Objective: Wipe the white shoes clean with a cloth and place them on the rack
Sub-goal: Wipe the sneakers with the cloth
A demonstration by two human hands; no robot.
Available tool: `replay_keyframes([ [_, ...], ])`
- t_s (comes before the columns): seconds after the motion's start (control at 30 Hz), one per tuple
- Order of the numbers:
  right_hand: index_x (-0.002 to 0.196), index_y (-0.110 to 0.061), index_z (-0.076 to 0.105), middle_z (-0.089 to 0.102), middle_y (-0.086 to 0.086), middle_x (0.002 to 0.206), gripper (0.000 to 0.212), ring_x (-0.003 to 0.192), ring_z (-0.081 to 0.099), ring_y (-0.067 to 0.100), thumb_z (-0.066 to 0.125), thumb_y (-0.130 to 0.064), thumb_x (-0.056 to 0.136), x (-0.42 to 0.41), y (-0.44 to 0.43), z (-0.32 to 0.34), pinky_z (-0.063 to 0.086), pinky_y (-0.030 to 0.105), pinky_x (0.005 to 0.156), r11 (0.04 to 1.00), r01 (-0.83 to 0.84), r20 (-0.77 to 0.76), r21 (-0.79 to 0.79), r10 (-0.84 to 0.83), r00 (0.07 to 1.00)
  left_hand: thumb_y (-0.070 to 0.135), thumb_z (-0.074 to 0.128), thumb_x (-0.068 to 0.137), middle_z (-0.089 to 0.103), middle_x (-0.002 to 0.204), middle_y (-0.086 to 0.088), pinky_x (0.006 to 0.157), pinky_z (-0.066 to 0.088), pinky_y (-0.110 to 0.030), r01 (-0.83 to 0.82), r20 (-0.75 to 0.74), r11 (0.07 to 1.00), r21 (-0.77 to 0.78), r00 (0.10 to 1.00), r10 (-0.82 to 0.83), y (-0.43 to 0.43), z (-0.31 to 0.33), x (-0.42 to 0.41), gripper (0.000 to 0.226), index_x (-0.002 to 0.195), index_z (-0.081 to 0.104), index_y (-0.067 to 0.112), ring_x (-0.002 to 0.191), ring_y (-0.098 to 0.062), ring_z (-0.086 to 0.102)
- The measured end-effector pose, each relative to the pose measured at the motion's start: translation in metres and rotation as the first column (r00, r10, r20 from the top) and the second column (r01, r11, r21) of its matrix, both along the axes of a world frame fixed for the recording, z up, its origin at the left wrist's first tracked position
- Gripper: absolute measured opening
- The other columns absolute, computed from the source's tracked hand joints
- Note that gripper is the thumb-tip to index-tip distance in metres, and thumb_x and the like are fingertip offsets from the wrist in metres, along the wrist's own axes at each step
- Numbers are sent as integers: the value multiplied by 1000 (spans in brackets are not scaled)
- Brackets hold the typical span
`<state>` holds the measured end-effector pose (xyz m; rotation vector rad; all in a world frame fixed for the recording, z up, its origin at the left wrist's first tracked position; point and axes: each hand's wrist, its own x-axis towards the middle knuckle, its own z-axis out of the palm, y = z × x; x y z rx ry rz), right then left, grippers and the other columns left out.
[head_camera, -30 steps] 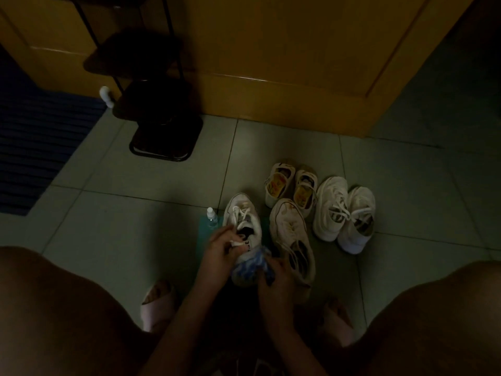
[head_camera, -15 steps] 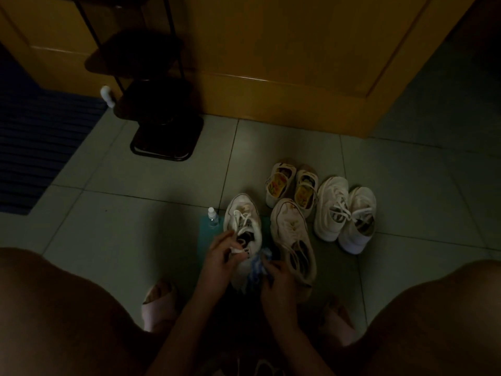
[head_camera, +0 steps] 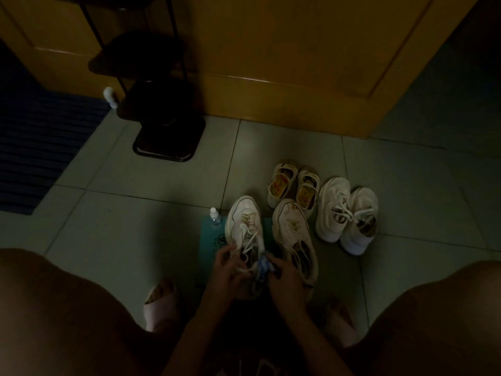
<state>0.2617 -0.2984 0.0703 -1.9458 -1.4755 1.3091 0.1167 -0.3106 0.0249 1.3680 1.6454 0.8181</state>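
The grip of the right hand (head_camera: 284, 275) is closed round a bunched blue-and-white cloth (head_camera: 260, 267), which is pressed against the inner side of a white shoe (head_camera: 242, 210) near its opening. The grip of the left hand (head_camera: 227, 270) is curled over the opposite side of the same shoe, beside the loose laces (head_camera: 247, 229); whether a lace is pinched cannot be told in the dim light. The shoe is pointed toe to twelve o'clock, low between the knees and over a teal mat (head_camera: 207, 242) on the tiled floor (head_camera: 135, 226); whether it rests there or is lifted cannot be told.

A small spray bottle (head_camera: 214, 217) is seen at ten o'clock of the shoe, at the mat's far edge. The partner shoe (head_camera: 294, 234) is set just beside it at three o'clock, toe likewise to twelve. At one o'clock a small pair with yellow insoles (head_camera: 280, 183) is placed, and at two o'clock a pair of white laced sneakers (head_camera: 334, 210). The dark rack (head_camera: 162, 112) is stood well apart at eleven o'clock, before a wooden door (head_camera: 284, 63). A dark blue ribbed rug (head_camera: 40, 147) is laid at ten o'clock, further out. Pink slippers (head_camera: 160, 299) are worn on the feet at six o'clock.
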Motion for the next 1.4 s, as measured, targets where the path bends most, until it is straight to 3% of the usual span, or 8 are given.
replay_keyframes([
  [0.07,130,-8,52,56,16,128,37,115,53,27,46,-2,94,-2,7,-8,38,19,87,999,50,-84,-19,-52,995,2,62,84,41,136,-16,75,30,9,37,-13,998,-55,999,-38,-6,-2,1,30,113,58,-7,119,-10,42],
  [0.27,125,-9,56,55,11,129,36,120,50,27,49,0,91,-1,12,-3,39,43,106,981,191,-194,21,-183,964,11,72,78,41,135,-9,79,27,6,36,-37,996,-83,999,-39,-5,9,0,36,111,60,3,115,-11,41],
  [0.4,123,-9,57,56,6,117,37,112,52,22,51,4,89,6,14,0,48,25,84,965,262,-281,4,-251,926,19,86,61,49,115,-8,72,42,-6,-117,58,988,-103,991,123,-4,8,6,63,108,43,15,102,-18,55],
  [0.57,119,-14,57,58,18,123,38,113,55,34,54,6,87,14,19,-4,46,31,82,950,304,-276,76,-272,922,31,83,61,35,145,-7,99,38,-28,-125,27,980,-155,991,131,1,1,26,112,147,14,14,130,-23,42],
  [0.9,121,-24,52,51,5,131,44,125,44,20,51,5,89,12,15,-8,37,40,107,949,265,-281,169,-212,936,35,75,71,49,137,-7,93,45,-30,-185,47,959,-214,979,199,0,-5,28,85,143,33,17,123,-23,50],
  [1.07,120,-12,60,59,7,121,32,114,54,20,55,-4,90,4,27,-9,44,29,90,956,251,-277,152,-203,939,11,70,80,54,129,-10,82,39,-24,-260,173,914,-312,930,324,6,2,6,60,134,45,8,119,-27,53],
  [1.17,123,-18,61,55,5,133,33,123,50,22,56,-16,91,-10,45,-10,43,41,103,974,97,-204,203,-55,977,7,70,79,55,129,-13,84,39,-24,-303,231,896,-324,893,386,9,6,-1,55,130,49,6,116,-24,53],
  [1.4,128,-9,54,42,8,140,35,129,41,23,45,-6,94,-51,60,-14,31,26,107,940,-237,-13,245,248,969,10,75,76,59,111,3,67,41,-8,-269,218,911,-311,913,344,1,4,-4,53,124,55,14,102,-9,54],
])
